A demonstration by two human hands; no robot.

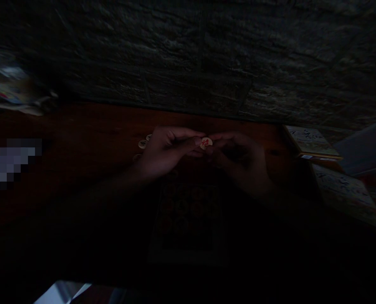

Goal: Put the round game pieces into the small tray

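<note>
Between the fingertips of both hands is a round, pale xiangqi piece (206,143) with a red character facing up. My left hand (169,150) pinches it from the left with thumb and fingers. From the right, the fingers of my right hand (243,158) close on the same piece. Several more pale xiangqi pieces (142,144) lie on the table, partly hidden behind my left hand. Below the hands, in deep shadow, a shallow box (188,256) holds several round pieces in rows.
The wooden table (89,122) meets a dark stone-textured wall (175,50) at the back. Two flat printed boxes lie at the right, one (311,141) behind the other (349,194). A blurred clear container (13,80) stands at the far left. Light is very dim.
</note>
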